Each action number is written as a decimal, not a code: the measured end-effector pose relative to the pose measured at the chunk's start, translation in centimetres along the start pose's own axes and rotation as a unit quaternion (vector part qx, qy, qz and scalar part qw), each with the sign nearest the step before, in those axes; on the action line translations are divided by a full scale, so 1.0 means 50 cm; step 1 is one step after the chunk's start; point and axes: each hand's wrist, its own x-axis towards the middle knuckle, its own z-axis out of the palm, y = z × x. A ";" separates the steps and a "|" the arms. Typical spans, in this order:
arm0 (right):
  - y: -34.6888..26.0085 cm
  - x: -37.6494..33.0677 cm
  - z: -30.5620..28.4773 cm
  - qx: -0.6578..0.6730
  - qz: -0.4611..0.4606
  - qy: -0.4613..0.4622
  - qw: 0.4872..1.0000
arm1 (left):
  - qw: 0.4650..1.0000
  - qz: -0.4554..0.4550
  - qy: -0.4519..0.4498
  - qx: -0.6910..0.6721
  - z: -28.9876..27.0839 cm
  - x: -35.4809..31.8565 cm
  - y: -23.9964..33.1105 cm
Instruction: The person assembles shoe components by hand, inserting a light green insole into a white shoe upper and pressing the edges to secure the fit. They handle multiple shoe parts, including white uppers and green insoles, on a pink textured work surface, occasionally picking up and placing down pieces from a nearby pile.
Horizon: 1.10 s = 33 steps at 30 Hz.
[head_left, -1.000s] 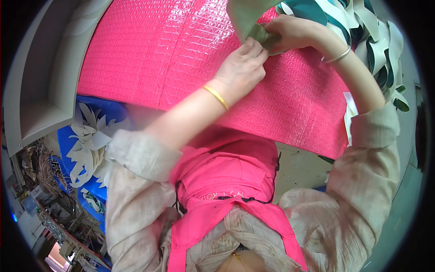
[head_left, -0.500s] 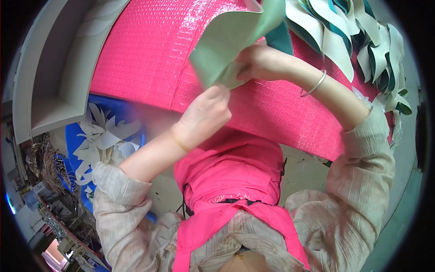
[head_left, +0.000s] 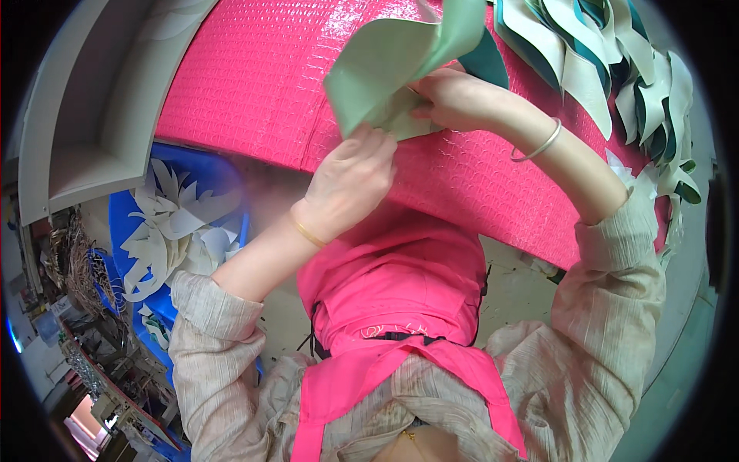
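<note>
A large, curling pale green sheet (head_left: 381,65), leaf-like in outline, stands over the pink-covered table in front of me. My left hand (head_left: 354,177) pinches its lower edge between bent fingers. My right hand (head_left: 458,98) grips the same sheet a little farther right, its curled fingertips partly hidden by the folds. Behind the right wrist, a dark teal surface (head_left: 486,61) shows; whether it belongs to the same piece I cannot make out.
Several similar pale and teal curved pieces (head_left: 589,88) lie piled at the far right of the pink table (head_left: 246,85). At the left, a blue bin (head_left: 127,192) holds white offcuts (head_left: 181,223). A grey open-fronted box (head_left: 96,169) stands beyond it, with clutter at the lower left.
My left hand has shifted slightly up and right along the sheet's lower edge, its fingers turned a little. The right hand has moved slightly right, still on the sheet. My view has shifted slightly.
</note>
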 end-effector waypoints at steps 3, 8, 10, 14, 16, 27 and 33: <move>0.003 0.002 0.015 -0.018 -0.065 0.055 0.996 | 0.996 -0.076 0.006 -0.050 0.005 -0.010 0.011; -0.005 0.006 -0.021 -0.093 -0.050 -0.051 0.993 | 0.996 -0.091 0.001 0.012 0.026 0.014 0.039; -0.020 0.001 -0.031 -0.111 -0.030 -0.053 0.992 | 0.992 -0.117 0.025 -0.050 0.038 0.002 0.048; -0.017 -0.004 -0.035 -0.188 -0.103 0.004 0.977 | 0.987 -0.149 0.025 -0.064 0.034 0.030 0.062; -0.009 0.000 -0.075 -0.080 -0.063 -0.130 0.986 | 0.991 -0.118 0.041 -0.054 0.042 0.041 0.066; 0.065 -0.015 -0.091 -0.048 -0.044 -0.149 0.987 | 0.996 -0.033 -0.065 -0.054 -0.013 0.041 0.026; -0.014 -0.016 -0.089 0.082 0.041 -0.152 0.984 | 0.959 -0.167 -0.006 -0.227 0.011 0.008 0.053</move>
